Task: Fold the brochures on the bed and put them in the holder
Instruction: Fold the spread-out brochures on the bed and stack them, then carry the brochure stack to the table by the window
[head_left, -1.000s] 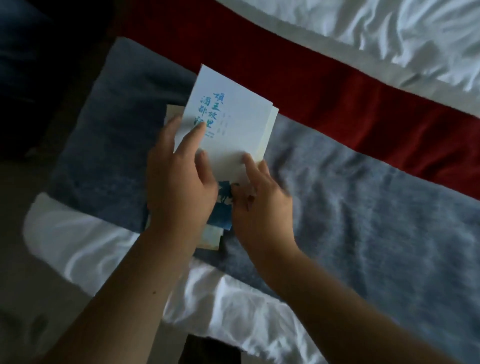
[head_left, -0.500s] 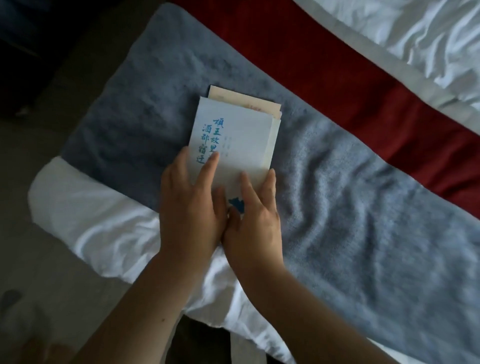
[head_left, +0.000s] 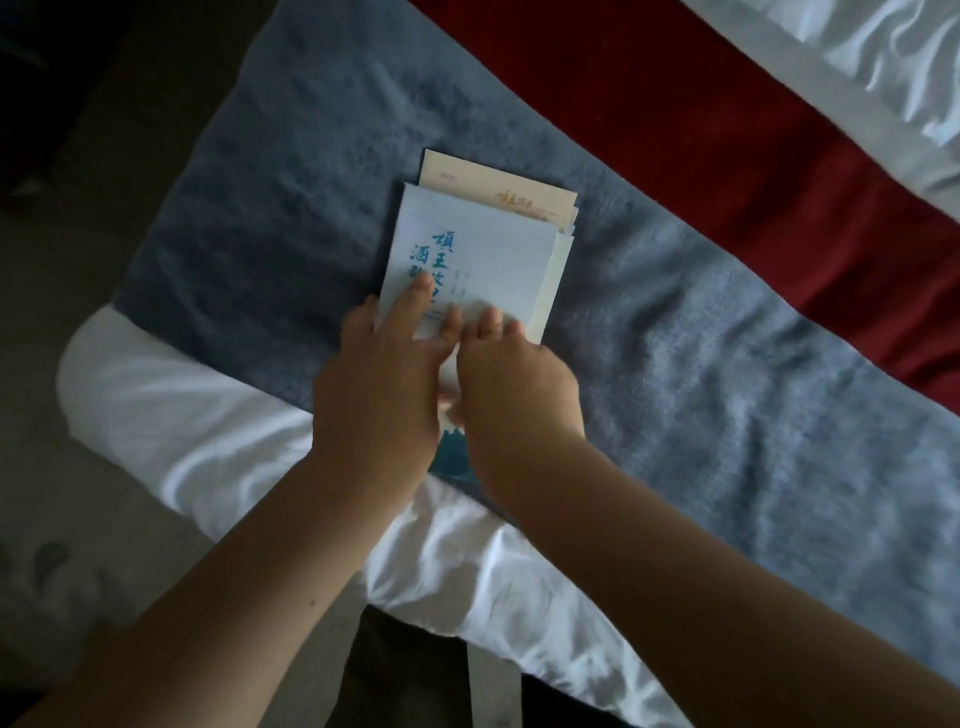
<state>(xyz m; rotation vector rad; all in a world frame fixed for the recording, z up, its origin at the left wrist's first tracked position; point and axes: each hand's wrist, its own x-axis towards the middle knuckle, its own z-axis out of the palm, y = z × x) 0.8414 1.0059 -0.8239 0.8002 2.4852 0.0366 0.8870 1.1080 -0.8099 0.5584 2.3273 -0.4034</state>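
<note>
- Head view: a folded white brochure (head_left: 478, 254) with blue characters lies flat on the bed (head_left: 519, 597) under both grips. Its far half shows beyond the fingertips, and a dark blue printed patch shows between the two wrists.
- The left grip (head_left: 379, 395) lies palm down on the near left part of the white brochure. Its fingers (head_left: 415, 306) are spread and straight, pressing on the paper and covering some of the characters.
- The right grip (head_left: 519, 395) sits just beside the left one, the two touching along their inner sides. Its fingertips (head_left: 491, 327) rest on the paper close to the right edge; they are blurred, but they look laid on the sheet rather than pinching it.
- A cream brochure (head_left: 493, 182) lies beneath the white one and sticks out beyond its far edge, past both grips. Thin edges of further sheets show along the right side.
- A grey blanket (head_left: 701, 374) carries the stack and spreads to either side of the grips.
- A dark red band (head_left: 675, 119) runs beyond and to the right of the right grip.
- A white sheet (head_left: 197, 415) covers the bed corner to the left of the left grip and passes under both forearms.
- Dim floor (head_left: 67, 270) lies further left.
</note>
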